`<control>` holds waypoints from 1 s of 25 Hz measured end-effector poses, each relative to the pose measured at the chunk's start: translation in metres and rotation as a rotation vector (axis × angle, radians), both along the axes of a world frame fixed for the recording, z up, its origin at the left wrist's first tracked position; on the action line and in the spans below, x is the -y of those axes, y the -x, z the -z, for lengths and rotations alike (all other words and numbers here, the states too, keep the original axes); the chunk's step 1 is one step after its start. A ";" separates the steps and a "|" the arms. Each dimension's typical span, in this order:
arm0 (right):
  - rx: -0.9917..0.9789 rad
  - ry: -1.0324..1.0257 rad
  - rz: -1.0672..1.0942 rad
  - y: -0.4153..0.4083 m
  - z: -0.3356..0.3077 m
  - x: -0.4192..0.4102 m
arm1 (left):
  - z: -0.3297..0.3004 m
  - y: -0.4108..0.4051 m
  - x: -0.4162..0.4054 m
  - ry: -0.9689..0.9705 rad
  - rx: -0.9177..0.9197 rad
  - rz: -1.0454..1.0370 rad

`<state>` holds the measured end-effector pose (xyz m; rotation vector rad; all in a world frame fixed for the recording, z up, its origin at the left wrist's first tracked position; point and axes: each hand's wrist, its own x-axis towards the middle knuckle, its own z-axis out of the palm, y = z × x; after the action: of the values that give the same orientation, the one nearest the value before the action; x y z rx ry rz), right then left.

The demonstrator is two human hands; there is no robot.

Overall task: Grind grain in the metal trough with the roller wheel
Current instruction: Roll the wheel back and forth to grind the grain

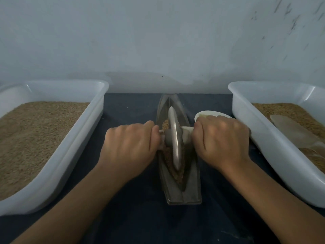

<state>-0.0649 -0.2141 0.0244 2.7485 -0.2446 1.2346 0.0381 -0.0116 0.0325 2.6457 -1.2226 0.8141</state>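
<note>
Roller wheel [175, 138] stands upright mid-trough [191, 187] at desk centre, grain [171, 158] beneath. Left hand [129, 145] grasps the 9 o'clock handle, right hand [220, 140] the 3 o'clock. Advise even downward pressure, wheel vertical, strokes 12-to-6 o'clock.
</note>
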 end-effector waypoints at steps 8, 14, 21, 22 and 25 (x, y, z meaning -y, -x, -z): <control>-0.356 -0.123 0.104 -0.068 -0.016 0.045 | -0.009 -0.075 0.058 -0.091 -0.191 -0.126; -0.192 -0.122 0.145 -0.057 -0.018 0.037 | -0.006 -0.058 0.049 0.182 -0.139 -0.120; -0.060 -0.185 0.162 -0.078 -0.012 0.048 | -0.012 -0.083 0.073 0.171 -0.079 -0.129; -0.078 -0.196 0.164 -0.080 -0.008 0.050 | -0.010 -0.085 0.075 0.149 -0.078 -0.143; -0.120 -0.192 0.163 -0.077 0.001 0.047 | -0.008 -0.078 0.072 0.057 0.000 -0.125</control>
<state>0.0117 -0.2611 0.0234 2.8794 -0.5906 1.0522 0.1162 -0.0839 0.0409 2.6981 -1.0255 0.8535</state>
